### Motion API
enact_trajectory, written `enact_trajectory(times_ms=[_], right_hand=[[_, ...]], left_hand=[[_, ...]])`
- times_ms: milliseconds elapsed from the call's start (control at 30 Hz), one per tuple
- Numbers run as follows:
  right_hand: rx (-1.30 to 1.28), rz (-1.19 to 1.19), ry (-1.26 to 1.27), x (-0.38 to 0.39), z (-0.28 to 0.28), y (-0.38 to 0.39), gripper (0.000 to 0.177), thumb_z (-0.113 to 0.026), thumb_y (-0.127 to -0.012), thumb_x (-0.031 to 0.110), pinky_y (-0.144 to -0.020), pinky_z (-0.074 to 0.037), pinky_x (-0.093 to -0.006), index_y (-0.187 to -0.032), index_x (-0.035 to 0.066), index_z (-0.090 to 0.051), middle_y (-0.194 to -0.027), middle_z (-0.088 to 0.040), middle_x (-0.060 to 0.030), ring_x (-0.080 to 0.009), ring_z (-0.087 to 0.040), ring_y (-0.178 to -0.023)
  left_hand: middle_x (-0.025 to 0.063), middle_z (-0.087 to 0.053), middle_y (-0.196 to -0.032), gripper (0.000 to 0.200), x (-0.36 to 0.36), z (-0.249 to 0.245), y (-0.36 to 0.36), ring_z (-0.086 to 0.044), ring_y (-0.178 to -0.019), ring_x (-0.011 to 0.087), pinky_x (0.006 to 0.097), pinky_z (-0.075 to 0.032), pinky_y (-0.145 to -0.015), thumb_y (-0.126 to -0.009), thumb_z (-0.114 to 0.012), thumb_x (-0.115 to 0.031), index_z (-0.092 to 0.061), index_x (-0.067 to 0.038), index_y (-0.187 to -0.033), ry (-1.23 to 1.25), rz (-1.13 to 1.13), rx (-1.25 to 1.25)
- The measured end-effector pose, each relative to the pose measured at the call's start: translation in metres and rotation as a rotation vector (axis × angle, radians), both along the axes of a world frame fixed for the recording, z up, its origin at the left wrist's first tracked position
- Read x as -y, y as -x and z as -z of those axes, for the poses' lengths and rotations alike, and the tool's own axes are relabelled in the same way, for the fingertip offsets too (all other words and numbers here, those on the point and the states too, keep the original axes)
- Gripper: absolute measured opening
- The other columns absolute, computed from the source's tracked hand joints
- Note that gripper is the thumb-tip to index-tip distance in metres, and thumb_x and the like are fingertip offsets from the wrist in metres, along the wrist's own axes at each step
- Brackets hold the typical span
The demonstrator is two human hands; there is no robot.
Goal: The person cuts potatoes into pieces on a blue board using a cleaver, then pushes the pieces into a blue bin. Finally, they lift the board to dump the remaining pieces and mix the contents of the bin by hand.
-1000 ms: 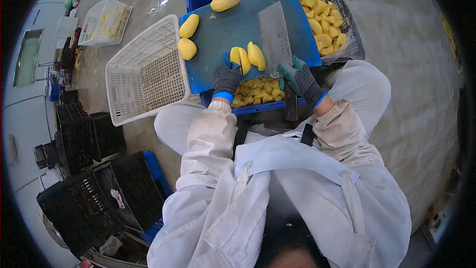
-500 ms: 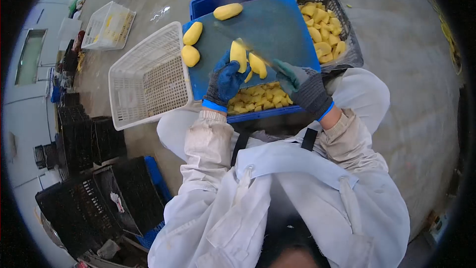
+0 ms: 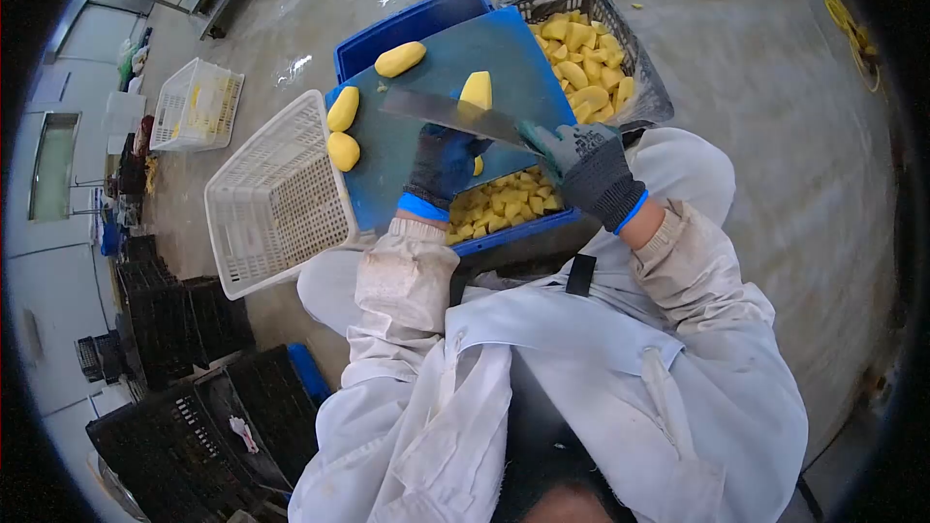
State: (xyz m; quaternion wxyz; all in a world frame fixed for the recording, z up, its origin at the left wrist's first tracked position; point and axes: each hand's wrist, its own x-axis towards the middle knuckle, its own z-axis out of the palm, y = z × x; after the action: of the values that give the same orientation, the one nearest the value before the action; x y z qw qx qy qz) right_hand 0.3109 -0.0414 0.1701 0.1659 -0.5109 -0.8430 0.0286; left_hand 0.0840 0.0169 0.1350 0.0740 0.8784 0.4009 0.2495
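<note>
A broad-bladed knife [image 3: 426, 110] is in my right hand [image 3: 581, 157], gloved in grey and green and closed round the handle. Its blade points left across the cutting board [image 3: 407, 160], passing over my left fingers. My left hand [image 3: 441, 163], in a blue and dark glove, is curled at the near end of a cut potato piece [image 3: 477, 88]; the blade partly covers this grip. A smaller potato piece [image 3: 478, 166] shows beside the left fingers. Whole peeled potatoes lie towards the board's left side: one at the back [image 3: 400, 59], two at the edge [image 3: 343, 108].
Under the board, a blue crate [image 3: 518, 230] holds potato chunks [image 3: 499, 203]. A black crate [image 3: 651, 87] with larger pieces stands right. A white basket [image 3: 221, 223] is at left, another [image 3: 172, 143] farther off. Dark crates [image 3: 174, 436] stand lower left.
The knife has swung left and now lies across in front of the left hand. The cut piece beside it is largely out of sight. The whole view has shifted slightly.
</note>
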Motion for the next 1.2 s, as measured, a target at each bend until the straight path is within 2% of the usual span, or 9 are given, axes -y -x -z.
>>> enact_trajectory(times_ms=[100,200,300,400,500,600,900,1100,1200], right_hand=[[-0.055,0.023,0.065,0.003,-0.007,-0.007,0.044,-0.064,-0.078,0.021,-0.066,-0.047,-0.0365,-0.121,0.019,-0.055,-0.083,-0.063,-0.0093,-0.0248,-0.062,-0.075],[-0.727,0.094,0.38,0.004,-0.012,-0.021,0.033,-0.061,-0.082,0.015,-0.066,-0.048,-0.031,-0.114,0.012,-0.06,-0.086,-0.065,-0.0094,-0.0208,-0.062,-0.074],[-1.385,0.23,0.889,0.0,-0.031,-0.035,0.026,-0.061,-0.084,0.012,-0.063,-0.047,-0.0247,-0.108,0.004,-0.062,-0.085,-0.066,-0.0077,-0.0146,-0.06,-0.07],[-1.311,0.293,0.963,-0.01,-0.024,-0.063,0.021,-0.066,-0.081,0.014,-0.047,-0.043,-0.0228,-0.097,0.001,-0.06,-0.068,-0.06,-0.0037,-0.0109,-0.055,-0.053],[-1.353,0.286,0.999,-0.013,-0.025,-0.074,0.018,-0.067,-0.081,0.016,-0.041,-0.04,-0.0232,-0.089,0.004,-0.058,-0.06,-0.056,-0.0031,-0.011,-0.052,-0.046],[-1.398,0.273,0.998,-0.013,-0.029,-0.081,0.019,-0.068,-0.08,0.017,-0.039,-0.039,-0.0236,-0.089,0.004,-0.057,-0.058,-0.055,-0.0036,-0.0113,-0.051,-0.045],[-1.482,0.324,0.873,-0.026,-0.003,-0.096,0.021,-0.064,-0.084,0.014,-0.042,-0.041,-0.0227,-0.1,0.002,-0.059,-0.064,-0.058,-0.0034,-0.0102,-0.053,-0.048],[-1.507,0.423,0.604,-0.044,0.008,-0.116,0.02,-0.063,-0.085,0.014,-0.041,-0.04,-0.0233,-0.1,0.004,-0.057,-0.063,-0.055,-0.0025,-0.0097,-0.05,-0.046],[-1.487,0.477,0.413,-0.057,0.038,-0.117,0.017,-0.063,-0.085,0.014,-0.038,-0.038,-0.0238,-0.097,0.006,-0.056,-0.059,-0.053,-0.0012,-0.0098,-0.047,-0.044]], left_hand=[[0.0157,-0.056,-0.113,0.049,-0.009,0.003,-0.003,-0.057,-0.1,0.0298,0.0402,-0.048,-0.083,-0.079,-0.062,-0.009,-0.048,-0.004,-0.126,0.031,0.045,-0.009],[0.0118,-0.055,-0.115,0.044,-0.019,0.002,-0.022,-0.058,-0.1,0.0237,0.0357,-0.051,-0.078,-0.084,-0.055,-0.009,-0.048,-0.006,-0.128,1.237,-0.109,1.308],[0.0092,-0.054,-0.115,0.041,-0.023,-0.02,-0.033,-0.057,-0.098,0.02,0.0319,-0.052,-0.076,-0.087,-0.049,-0.008,-0.048,-0.005,-0.128,1.28,-0.14,1.229],[0.0094,-0.054,-0.114,0.041,-0.029,-0.038,-0.043,-0.058,-0.093,0.0191,0.0298,-0.052,-0.074,-0.088,-0.047,-0.008,-0.046,-0.004,-0.129,1.322,-0.131,1.14],[0.0113,-0.054,-0.116,0.035,-0.039,-0.036,-0.043,-0.059,-0.09,0.0183,0.0284,-0.052,-0.074,-0.088,-0.047,-0.006,-0.051,-0.002,-0.123,0.392,0.284,0.298],[0.0167,-0.054,-0.118,0.026,-0.042,-0.045,-0.063,-0.061,-0.091,0.0231,0.0306,-0.053,-0.074,-0.086,-0.05,-0.003,-0.057,0.0,-0.111,1.347,-0.016,0.924],[0.0149,-0.059,-0.112,0.048,-0.065,-0.028,-0.117,-0.06,-0.1,0.0275,0.0337,-0.051,-0.08,-0.085,-0.058,-0.017,-0.046,0.0,-0.128,0.468,-0.114,-0.131],[0.0187,-0.055,-0.113,0.044,-0.087,-0.021,-0.139,-0.055,-0.103,0.0325,0.0423,-0.049,-0.091,-0.079,-0.047,-0.006,-0.045,0.002,-0.123,1.546,0.137,1.596],[0.0189,-0.053,-0.113,0.047,-0.086,-0.021,-0.177,-0.056,-0.101,0.031,0.0435,-0.05,-0.09,-0.079,-0.043,-0.002,-0.041,0.005,-0.126,1.519,0.316,1.49]])
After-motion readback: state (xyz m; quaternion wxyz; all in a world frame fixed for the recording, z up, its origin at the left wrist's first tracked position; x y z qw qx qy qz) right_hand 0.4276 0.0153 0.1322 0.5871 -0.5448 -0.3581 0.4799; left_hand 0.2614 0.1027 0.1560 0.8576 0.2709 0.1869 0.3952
